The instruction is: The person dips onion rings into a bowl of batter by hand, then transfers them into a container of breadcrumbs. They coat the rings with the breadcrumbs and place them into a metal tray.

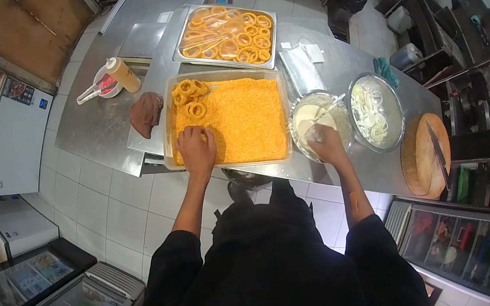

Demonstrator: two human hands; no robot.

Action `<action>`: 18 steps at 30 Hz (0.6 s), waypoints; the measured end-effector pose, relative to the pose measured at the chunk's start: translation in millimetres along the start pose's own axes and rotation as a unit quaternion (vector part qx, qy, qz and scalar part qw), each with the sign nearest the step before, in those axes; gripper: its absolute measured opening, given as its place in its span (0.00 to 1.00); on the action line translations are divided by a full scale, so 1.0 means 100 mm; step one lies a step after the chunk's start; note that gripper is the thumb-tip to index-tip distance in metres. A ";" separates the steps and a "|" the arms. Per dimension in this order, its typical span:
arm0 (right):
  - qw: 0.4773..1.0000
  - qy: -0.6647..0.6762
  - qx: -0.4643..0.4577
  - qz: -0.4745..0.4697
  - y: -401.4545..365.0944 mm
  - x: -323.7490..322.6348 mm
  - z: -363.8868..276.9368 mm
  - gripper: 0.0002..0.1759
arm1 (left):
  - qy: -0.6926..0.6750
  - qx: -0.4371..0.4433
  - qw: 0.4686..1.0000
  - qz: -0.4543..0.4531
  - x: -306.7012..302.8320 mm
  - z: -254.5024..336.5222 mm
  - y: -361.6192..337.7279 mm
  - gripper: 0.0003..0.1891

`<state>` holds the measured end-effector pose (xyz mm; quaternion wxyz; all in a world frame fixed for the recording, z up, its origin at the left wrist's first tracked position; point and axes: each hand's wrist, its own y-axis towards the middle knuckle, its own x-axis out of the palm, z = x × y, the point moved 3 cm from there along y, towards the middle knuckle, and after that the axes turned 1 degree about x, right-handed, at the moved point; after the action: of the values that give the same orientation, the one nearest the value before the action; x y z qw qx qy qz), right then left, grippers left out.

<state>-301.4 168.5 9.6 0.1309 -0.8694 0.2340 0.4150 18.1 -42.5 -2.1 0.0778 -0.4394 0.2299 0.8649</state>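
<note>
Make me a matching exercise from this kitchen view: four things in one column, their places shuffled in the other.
Things:
1. left hand
2. right hand
3. knife
4. squeeze bottle

Places:
A. on the round wooden board
B. beside the small white bowl
C. at the orange crumbs
D. at the bowl of pale batter

Pairs: 1-C, 2-D, 3-A, 4-B

I get a bright view of the table [369, 169], its steel throwing back pale glare. Whitish reflections streak the plastic film [217, 30]. A soft shadow darkens the orange crumbs [251, 112] beside the left hand [197, 148]. The floor [331, 211] glows bluish white below the table, while the black clothing [273, 272] swallows detail and the racks [478, 82] at far right sit dim. My wide lens bends straight edges and blackens the corners; the right hand [326, 142] looks slightly smeared, though I can't be certain.
</note>
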 end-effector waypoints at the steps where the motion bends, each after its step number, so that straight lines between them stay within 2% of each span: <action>1: 1.000 -0.001 -0.001 0.001 0.03 -0.04 -0.02 0.28 | 0.025 0.000 1.000 0.008 0.01 0.00 0.01 0.09; 3: 0.996 0.061 0.026 0.060 0.07 -0.14 -0.12 0.23 | 0.028 -0.004 1.000 0.010 0.02 0.00 0.00 0.09; 4: 0.996 0.063 0.027 0.057 0.09 -0.19 -0.25 0.23 | 0.030 -0.003 1.000 0.010 0.01 -0.01 -0.02 0.09; 6: 0.984 0.158 -0.012 0.081 0.15 -0.30 -0.53 0.20 | 0.034 0.000 0.999 0.001 0.01 -0.01 -0.02 0.09; 7: 0.984 0.160 -0.011 0.083 0.18 -0.30 -0.64 0.20 | 0.035 0.003 0.999 -0.007 0.01 -0.01 -0.01 0.09; 9: 0.977 0.127 -0.110 0.129 0.19 -0.26 -0.94 0.20 | 0.013 0.002 1.000 0.002 0.01 -0.01 -0.01 0.10; 10: 0.977 0.129 -0.109 0.131 0.18 -0.24 -1.07 0.20 | -0.009 -0.002 1.000 0.011 0.01 -0.03 -0.01 0.12; 12: 0.973 0.149 -0.175 0.007 0.15 -0.12 -1.33 0.20 | -0.012 -0.011 1.000 0.013 0.02 -0.06 0.00 0.13; 13: 0.973 0.151 -0.175 0.009 0.12 -0.09 -1.35 0.20 | -0.017 -0.023 0.999 0.016 0.03 -0.08 0.00 0.15; 15: 0.982 0.058 -0.182 -0.003 0.06 -0.02 -1.36 0.19 | -0.030 -0.032 0.999 -0.011 0.03 -0.13 0.01 0.18; 16: 0.987 0.091 -0.126 -0.036 0.07 -0.04 -1.33 0.19 | -0.047 -0.042 0.997 -0.038 0.04 -0.15 0.01 0.21; 17: 0.987 0.093 -0.126 -0.035 0.07 -0.05 -1.23 0.19 | -0.046 -0.041 0.997 -0.038 0.04 -0.16 0.00 0.21; 18: 0.989 0.086 -0.117 0.024 0.07 -0.07 -1.06 0.20 | -0.012 -0.046 0.994 -0.097 0.02 -0.12 -0.02 0.27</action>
<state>-238.5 120.0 80.4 -0.0027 -0.9055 0.2150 0.3659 26.1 -46.2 -10.9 0.1435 -0.4520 0.1449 0.8684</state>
